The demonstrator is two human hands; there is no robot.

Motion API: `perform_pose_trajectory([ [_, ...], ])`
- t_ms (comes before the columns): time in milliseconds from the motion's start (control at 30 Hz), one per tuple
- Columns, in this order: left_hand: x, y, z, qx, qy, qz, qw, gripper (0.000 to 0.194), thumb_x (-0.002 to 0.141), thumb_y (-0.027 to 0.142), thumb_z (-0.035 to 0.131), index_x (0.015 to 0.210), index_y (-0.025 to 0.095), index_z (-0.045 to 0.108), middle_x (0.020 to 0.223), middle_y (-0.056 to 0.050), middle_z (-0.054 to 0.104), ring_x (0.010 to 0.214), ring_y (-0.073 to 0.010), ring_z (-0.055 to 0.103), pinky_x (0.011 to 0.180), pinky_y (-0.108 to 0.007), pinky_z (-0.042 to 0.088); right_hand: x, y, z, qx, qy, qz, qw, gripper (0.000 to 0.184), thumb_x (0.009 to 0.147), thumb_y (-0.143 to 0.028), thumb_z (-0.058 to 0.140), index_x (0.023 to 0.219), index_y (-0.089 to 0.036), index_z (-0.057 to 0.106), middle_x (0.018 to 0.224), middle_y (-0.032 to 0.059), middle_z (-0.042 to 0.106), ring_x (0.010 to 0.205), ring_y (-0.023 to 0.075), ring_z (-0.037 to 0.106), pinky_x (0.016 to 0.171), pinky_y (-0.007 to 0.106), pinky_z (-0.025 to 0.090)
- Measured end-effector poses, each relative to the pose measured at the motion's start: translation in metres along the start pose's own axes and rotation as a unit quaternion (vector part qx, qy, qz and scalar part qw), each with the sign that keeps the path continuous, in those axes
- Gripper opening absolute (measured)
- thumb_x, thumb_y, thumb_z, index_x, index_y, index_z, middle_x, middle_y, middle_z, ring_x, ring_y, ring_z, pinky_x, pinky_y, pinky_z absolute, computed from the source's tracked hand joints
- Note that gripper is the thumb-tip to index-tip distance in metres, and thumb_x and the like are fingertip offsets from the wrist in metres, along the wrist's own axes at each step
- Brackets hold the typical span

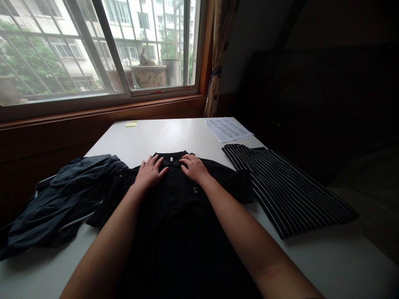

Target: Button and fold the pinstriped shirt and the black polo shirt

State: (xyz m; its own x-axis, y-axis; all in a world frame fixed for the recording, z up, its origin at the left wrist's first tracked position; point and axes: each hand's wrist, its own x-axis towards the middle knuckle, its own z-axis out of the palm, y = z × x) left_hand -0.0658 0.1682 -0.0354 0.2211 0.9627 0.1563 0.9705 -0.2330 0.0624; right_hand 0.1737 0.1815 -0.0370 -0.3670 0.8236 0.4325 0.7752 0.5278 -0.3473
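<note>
A black polo shirt lies spread front side up on the white table, its collar toward the window and its short sleeves out to both sides. A small white label shows inside the neck, and a small pale emblem sits on the chest. My left hand rests flat on the left side of the collar with fingers apart. On the collar's right side lies my right hand, palm down, fingers spread and slightly bent. Both hands touch the cloth without gripping it. My forearms cover parts of the shirt's sides.
Left of the shirt is a crumpled dark grey garment with pale piping. A black-and-white striped garment lies folded at the right edge. Printed papers and a yellow sticky note are at the table's far end, below the window.
</note>
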Motion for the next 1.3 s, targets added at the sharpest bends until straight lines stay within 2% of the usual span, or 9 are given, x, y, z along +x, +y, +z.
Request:
perform_pose_trajectory([
  [133, 0.0, -0.002, 0.0, 0.0, -0.018, -0.001, 1.0, 0.073, 0.098, 0.067, 0.027, 0.158, 0.026, 0.03, 0.167, -0.005, 0.02, 0.153, -0.0313, 0.018, 0.123, -0.056, 0.016, -0.004, 0.001, -0.002, -0.022, -0.027, -0.006, 0.999, 0.036, 0.095, -0.031, 0.055, 0.129, -0.023, 0.065, 0.138, 0.0079, 0.059, 0.131, 0.0239, 0.051, 0.115, 0.04, 0.036],
  [233, -0.001, -0.003, -0.001, 0.001, -0.031, 0.001, 1.0, 0.074, 0.098, 0.068, 0.023, 0.159, 0.028, 0.024, 0.168, -0.003, 0.015, 0.154, -0.0321, 0.015, 0.122, -0.06, 0.014, -0.011, 0.006, -0.008, -0.048, -0.072, -0.013, 0.996, 0.045, 0.098, -0.037, 0.05, 0.141, -0.024, 0.056, 0.152, 0.0066, 0.048, 0.143, 0.0239, 0.039, 0.12, 0.042, 0.028],
  [467, -0.008, -0.011, -0.004, 0.001, -0.039, 0.002, 0.999, 0.073, 0.097, 0.07, 0.021, 0.16, 0.034, 0.013, 0.169, 0.0, 0.003, 0.155, -0.0313, 0.009, 0.121, -0.062, 0.014, -0.037, 0.037, -0.042, -0.107, -0.18, 0.025, 0.977, 0.061, 0.102, -0.055, 0.032, 0.157, -0.028, 0.034, 0.167, 0.0014, 0.022, 0.153, 0.0233, 0.019, 0.124, 0.043, 0.016],
  [733, -0.041, -0.04, -0.013, 0.028, -0.07, 0.017, 0.997, 0.068, 0.1, 0.063, 0.023, 0.159, 0.029, 0.021, 0.168, -0.003, 0.007, 0.155, -0.0288, 0.006, 0.122, -0.059, 0.013, -0.06, 0.064, -0.072, -0.141, -0.24, 0.091, 0.956, 0.071, 0.098, -0.067, 0.025, 0.159, -0.032, 0.025, 0.168, -0.0009, 0.014, 0.154, 0.0287, 0.013, 0.123, 0.051, 0.013],
  [867, -0.058, -0.044, -0.016, 0.04, -0.038, 0.032, 0.998, 0.061, 0.102, 0.055, 0.027, 0.157, 0.028, 0.03, 0.167, -0.002, 0.019, 0.155, -0.0289, 0.013, 0.122, -0.058, 0.015, -0.064, 0.081, -0.098, -0.16, -0.225, 0.131, 0.952, 0.063, 0.1, -0.059, 0.036, 0.155, -0.03, 0.036, 0.164, 0.0066, 0.03, 0.148, 0.0328, 0.028, 0.118, 0.05, 0.026],
  [967, -0.062, -0.039, -0.02, 0.04, 0.008, 0.078, 0.996, 0.056, 0.102, 0.047, 0.032, 0.15, 0.022, 0.045, 0.158, -0.007, 0.041, 0.149, -0.0264, 0.03, 0.123, -0.045, 0.022, -0.06, 0.091, -0.117, -0.18, -0.209, 0.174, 0.946, 0.053, 0.099, -0.042, 0.048, 0.149, -0.023, 0.046, 0.152, 0.0155, 0.046, 0.138, 0.0332, 0.044, 0.111, 0.046, 0.036],
  [1033, -0.06, -0.031, -0.022, 0.04, 0.02, 0.098, 0.994, 0.053, 0.101, 0.042, 0.034, 0.146, 0.019, 0.052, 0.151, -0.009, 0.05, 0.142, -0.0246, 0.04, 0.121, -0.038, 0.029, -0.052, 0.093, -0.124, -0.18, -0.222, 0.196, 0.938, 0.049, 0.095, -0.039, 0.058, 0.139, -0.018, 0.056, 0.139, 0.0184, 0.057, 0.129, 0.0323, 0.053, 0.104, 0.041, 0.041],
  [1200, -0.043, -0.005, -0.018, 0.058, 0.018, 0.051, 0.997, 0.055, 0.101, 0.042, 0.035, 0.144, 0.014, 0.052, 0.151, -0.015, 0.049, 0.141, -0.0276, 0.04, 0.119, -0.041, 0.03, -0.031, 0.087, -0.13, -0.141, -0.292, 0.216, 0.921, 0.025, 0.086, -0.038, 0.068, 0.097, -0.017, 0.075, 0.102, 0.0119, 0.074, 0.098, 0.0265, 0.069, 0.08, 0.03, 0.05],
  [1300, -0.033, 0.003, -0.01, 0.057, 0.014, -0.001, 0.998, 0.058, 0.101, 0.048, 0.035, 0.145, 0.015, 0.049, 0.155, -0.015, 0.043, 0.145, -0.0295, 0.034, 0.119, -0.048, 0.027, -0.027, 0.083, -0.14, -0.109, -0.308, 0.202, 0.923, 0.026, 0.086, -0.04, 0.066, 0.094, -0.017, 0.074, 0.102, 0.0101, 0.075, 0.094, 0.0238, 0.069, 0.075, 0.027, 0.049],
])
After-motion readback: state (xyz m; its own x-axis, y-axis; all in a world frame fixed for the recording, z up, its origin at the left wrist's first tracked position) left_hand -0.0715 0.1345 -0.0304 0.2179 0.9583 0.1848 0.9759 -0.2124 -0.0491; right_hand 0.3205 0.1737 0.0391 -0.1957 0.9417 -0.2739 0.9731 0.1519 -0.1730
